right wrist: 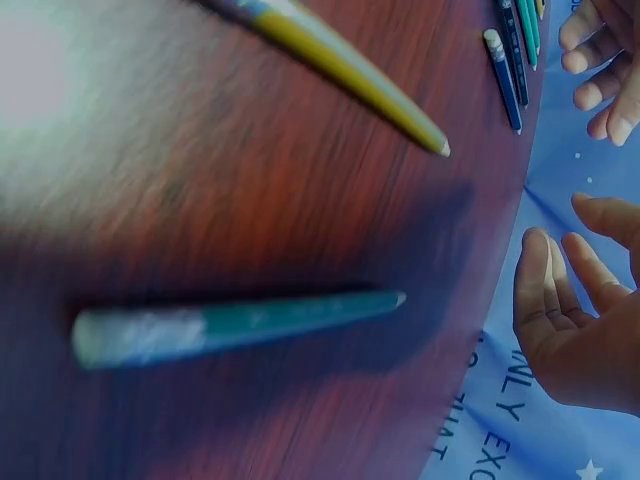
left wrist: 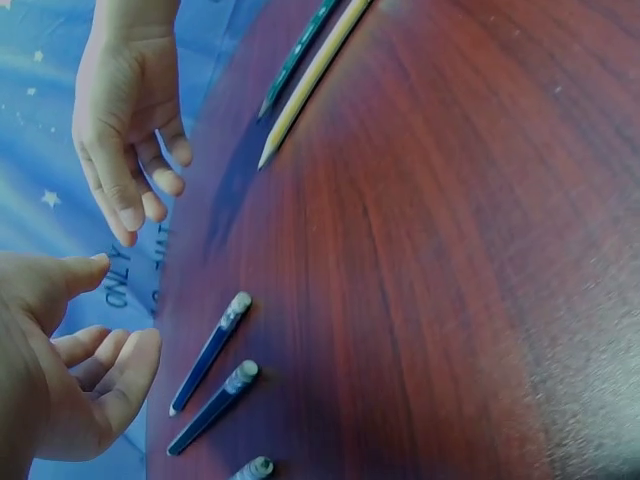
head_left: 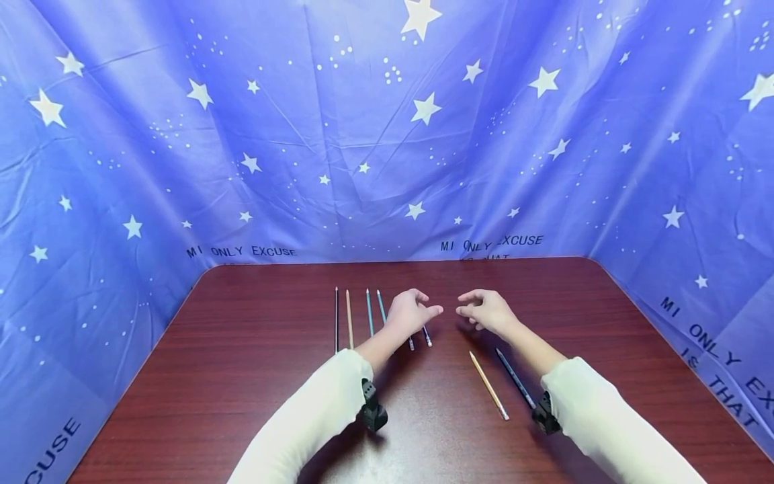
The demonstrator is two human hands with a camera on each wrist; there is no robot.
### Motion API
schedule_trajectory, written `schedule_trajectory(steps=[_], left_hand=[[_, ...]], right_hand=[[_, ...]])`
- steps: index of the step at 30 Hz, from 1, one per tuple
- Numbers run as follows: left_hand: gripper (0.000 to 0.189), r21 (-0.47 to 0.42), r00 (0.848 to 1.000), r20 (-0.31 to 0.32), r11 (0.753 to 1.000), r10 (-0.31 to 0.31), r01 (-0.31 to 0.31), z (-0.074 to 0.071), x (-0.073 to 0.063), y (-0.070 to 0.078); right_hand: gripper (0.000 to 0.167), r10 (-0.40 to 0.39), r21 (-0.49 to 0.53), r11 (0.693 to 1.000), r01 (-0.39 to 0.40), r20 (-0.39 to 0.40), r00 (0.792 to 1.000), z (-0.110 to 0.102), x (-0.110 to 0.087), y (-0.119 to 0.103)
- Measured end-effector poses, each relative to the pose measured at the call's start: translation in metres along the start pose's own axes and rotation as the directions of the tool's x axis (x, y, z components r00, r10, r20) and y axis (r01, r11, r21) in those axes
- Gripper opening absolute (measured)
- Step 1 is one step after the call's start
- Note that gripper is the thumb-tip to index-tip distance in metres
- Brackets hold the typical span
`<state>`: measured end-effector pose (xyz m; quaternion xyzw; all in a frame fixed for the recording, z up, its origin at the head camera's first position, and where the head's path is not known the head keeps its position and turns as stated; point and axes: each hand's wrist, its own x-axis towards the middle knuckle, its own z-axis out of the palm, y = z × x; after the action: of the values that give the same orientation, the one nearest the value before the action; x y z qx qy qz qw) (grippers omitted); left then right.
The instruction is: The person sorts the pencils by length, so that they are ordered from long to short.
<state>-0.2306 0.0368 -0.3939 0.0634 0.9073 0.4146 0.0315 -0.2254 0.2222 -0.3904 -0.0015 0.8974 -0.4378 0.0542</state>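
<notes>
My left hand [head_left: 411, 313] hovers over the right end of a row of pencils, fingers loosely bent and holding nothing. Partly hidden beneath it are two pencils, of which a dark blue pencil [head_left: 426, 335] shows its eraser end. Across a small gap, my right hand [head_left: 491, 313] is also raised and holds nothing, its fingers spread and slightly bent. Nearer than the right hand lie a yellow pencil [head_left: 488, 385] and a dark green pencil [right wrist: 260, 325], side by side and slanted. Both hands [left wrist: 80, 375] appear in each wrist view, palms partly facing each other.
Left of the left hand, a black pencil [head_left: 336, 323], a tan pencil [head_left: 349, 319] and two teal pencils, including one teal pencil [head_left: 369, 312], lie roughly parallel on the brown table [head_left: 254, 316]. A blue star-printed curtain [head_left: 363, 134] encloses the table's back and sides.
</notes>
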Motion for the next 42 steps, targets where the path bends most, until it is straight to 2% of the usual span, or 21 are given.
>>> schedule_trajectory(steps=[9,20,28,34,38,42], left_hand=[[0.040,0.012,0.997,0.072,0.999,0.042,-0.043,0.008,-0.017,0.010],[0.037,0.036,0.983,0.164,0.996,0.078,-0.085,0.028,-0.043,0.019],[0.031,0.095,0.977,0.187,0.988,0.099,-0.118,0.041,-0.055,0.021],[0.024,0.176,0.976,0.193,0.975,0.103,-0.138,0.051,-0.061,0.022],[0.027,0.250,0.978,0.176,0.956,0.111,-0.154,0.058,-0.063,0.024],[0.033,0.296,0.983,0.156,0.946,0.093,-0.137,0.064,-0.065,0.024]], right_hand=[[0.037,0.002,-0.037,0.999,-0.002,0.016,1.000,-0.013,-0.011,0.013],[0.035,0.009,-0.073,0.997,-0.005,0.053,0.999,-0.022,-0.027,0.022],[0.035,-0.002,-0.105,0.994,0.014,0.110,0.994,-0.035,-0.036,0.031],[0.034,-0.001,-0.105,0.994,0.018,0.152,0.988,-0.039,-0.044,0.038],[0.034,0.003,-0.104,0.994,0.017,0.189,0.982,-0.040,-0.050,0.042],[0.034,0.016,-0.118,0.993,0.011,0.220,0.975,-0.040,-0.054,0.044]])
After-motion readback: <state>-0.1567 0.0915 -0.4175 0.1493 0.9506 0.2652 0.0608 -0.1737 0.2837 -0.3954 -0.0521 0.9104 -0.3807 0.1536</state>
